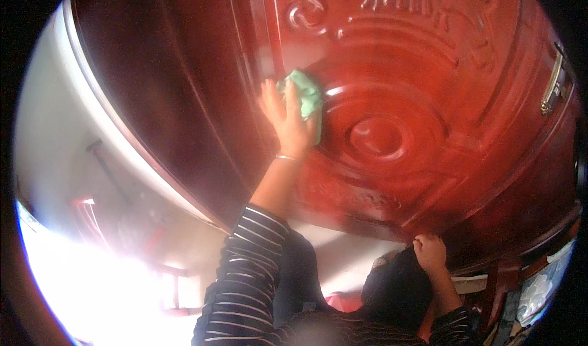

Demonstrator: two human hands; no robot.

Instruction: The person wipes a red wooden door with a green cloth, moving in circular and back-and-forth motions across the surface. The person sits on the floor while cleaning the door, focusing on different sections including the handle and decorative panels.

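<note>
A glossy red door panel with raised moulding and round relief fills most of the view. My left hand presses a light green cloth against it, left of the round relief. The cloth lies mainly under the palm and between spread fingers. Lower right, my right hand is curled by my knee, close to the panel's bottom edge. Nothing shows in it, though its palm side is hidden.
A metal door handle sits at the right edge. A pale wall curves along the left, with strong glare below it. Dark red wooden furniture and a patterned cloth are at the lower right. Pale floor shows between my legs.
</note>
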